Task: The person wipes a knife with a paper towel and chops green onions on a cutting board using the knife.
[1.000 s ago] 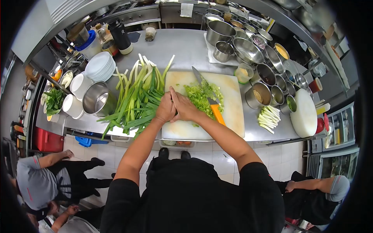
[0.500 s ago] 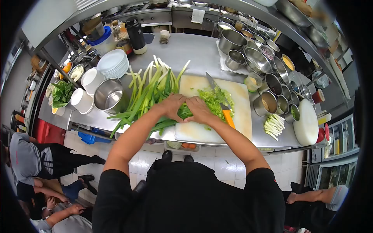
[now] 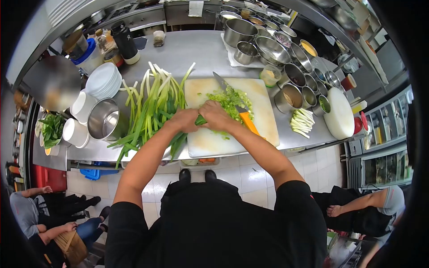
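Counter (image 3: pixel 192 49): smooth metal (tiled floor (image 3: pixel 250 178) below).
Board (image 3: pixel 263 98): rectangular, front edge.
Left hand (image 3: pixel 185 120), right hand (image 3: pixel 216 116): gripping green leaves (image 3: pixel 200 120), board's left edge.

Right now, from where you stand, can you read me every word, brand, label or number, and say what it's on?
No text here can be read.
Black bottle: a pale mark, too small to make out.
Grey shirt on the far left: a faint red mark, too small to read.
Black right sleeve: a tiny red mark, no readable letters.
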### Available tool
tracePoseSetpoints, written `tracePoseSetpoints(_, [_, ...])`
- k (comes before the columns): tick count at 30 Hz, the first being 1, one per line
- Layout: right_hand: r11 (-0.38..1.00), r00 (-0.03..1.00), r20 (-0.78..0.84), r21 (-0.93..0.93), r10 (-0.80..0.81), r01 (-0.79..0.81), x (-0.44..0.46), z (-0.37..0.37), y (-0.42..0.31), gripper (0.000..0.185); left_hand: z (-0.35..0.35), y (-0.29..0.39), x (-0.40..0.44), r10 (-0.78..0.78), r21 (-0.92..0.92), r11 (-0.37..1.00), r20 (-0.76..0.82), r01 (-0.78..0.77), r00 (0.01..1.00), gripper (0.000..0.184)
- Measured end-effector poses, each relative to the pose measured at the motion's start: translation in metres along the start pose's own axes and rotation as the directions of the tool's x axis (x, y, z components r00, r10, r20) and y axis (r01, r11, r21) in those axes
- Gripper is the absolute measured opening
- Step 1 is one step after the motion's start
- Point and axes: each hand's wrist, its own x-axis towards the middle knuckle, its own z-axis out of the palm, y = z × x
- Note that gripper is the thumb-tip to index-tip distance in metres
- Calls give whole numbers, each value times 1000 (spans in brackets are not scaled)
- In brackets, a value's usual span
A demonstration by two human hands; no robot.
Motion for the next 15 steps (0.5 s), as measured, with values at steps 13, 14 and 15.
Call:
tracePoseSetpoints(13, [989,969,-245,148,28,9,-3,31,3,32,24,33,-6,-31,-230,972,-347,-52,938,60])
tracePoseSetpoints(14, [991,984,-170,126,57,-36,0,31,5,29,37,28,-3,-49,-230,972,-354,-37,934,60])
tracePoseSetpoints(15, [992,992,-95,106,80,-70,3,33,4,26,59,19,5,9,-175,976,-566,-131,824,56])
